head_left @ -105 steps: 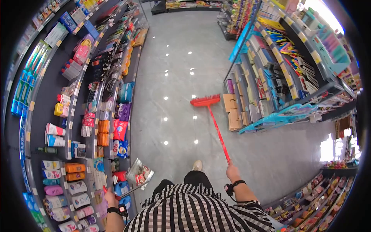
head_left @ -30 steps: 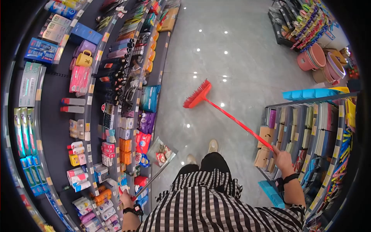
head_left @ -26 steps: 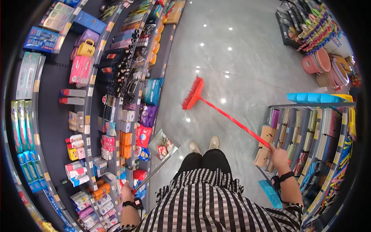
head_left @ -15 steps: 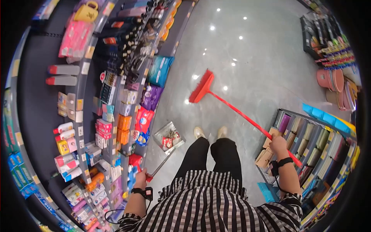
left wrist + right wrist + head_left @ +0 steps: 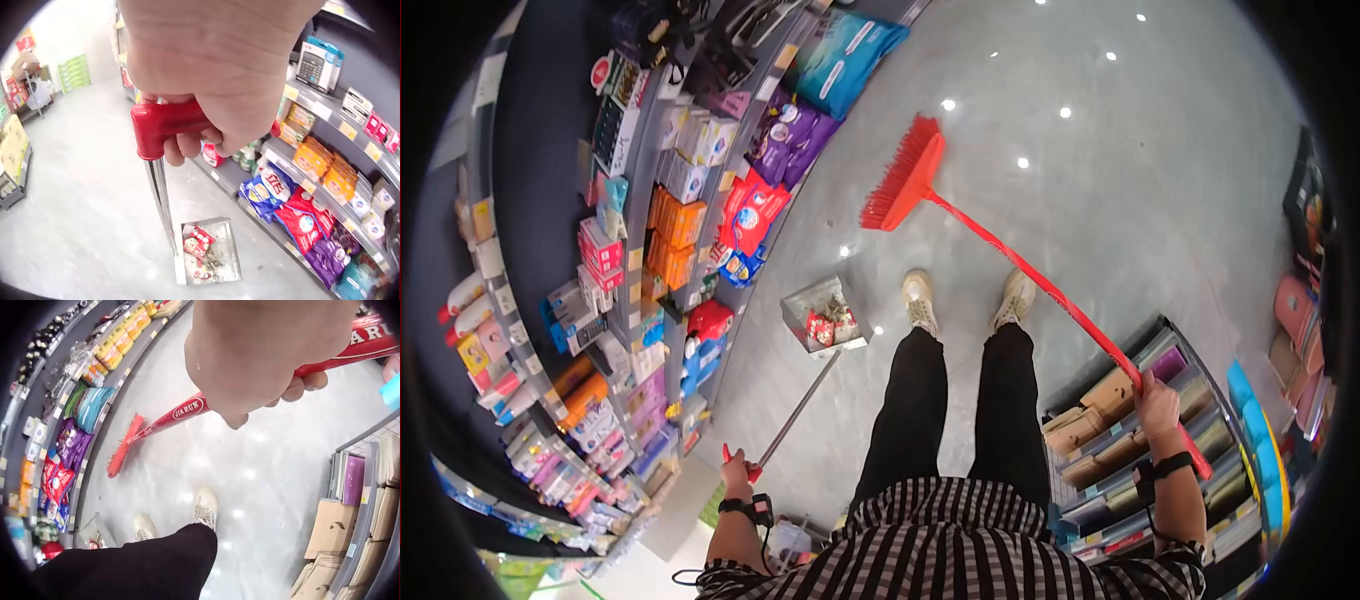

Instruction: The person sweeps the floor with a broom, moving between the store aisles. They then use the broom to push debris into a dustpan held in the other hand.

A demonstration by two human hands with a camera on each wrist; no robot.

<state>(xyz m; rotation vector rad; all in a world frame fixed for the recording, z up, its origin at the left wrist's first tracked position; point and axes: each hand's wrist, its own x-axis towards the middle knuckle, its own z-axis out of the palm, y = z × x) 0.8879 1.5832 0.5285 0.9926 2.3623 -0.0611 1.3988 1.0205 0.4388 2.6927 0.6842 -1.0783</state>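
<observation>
My left hand (image 5: pixel 740 474) grips the red handle (image 5: pixel 172 122) of a long metal-poled dustpan (image 5: pixel 796 318). Red wrappers and small litter (image 5: pixel 199 247) lie in the pan, which is down by the grey floor at the left of my feet. In the right hand (image 5: pixel 1157 408) is the red shaft of a broom (image 5: pixel 1045 285), fingers curled round it near its upper end. The broom's red bristle head (image 5: pixel 905 175) is ahead of my shoes, tilted, bristles facing left. The right wrist view shows the same broom (image 5: pixel 187 407) slanting away from my hand.
Shelves of packaged goods (image 5: pixel 660 240) run along the left, with bagged products (image 5: pixel 795 140) on the lowest level. A rack of notebooks and brown paper goods (image 5: pixel 1110 400) stands close at the right. Pink buckets (image 5: pixel 1297 315) are at the far right. My shoes (image 5: pixel 918 300) stand between.
The view has turned and moved along the aisle. My left hand and the dustpan have shifted away from the shelf, and the broom head has moved about over the floor. Both hands keep their grips.
</observation>
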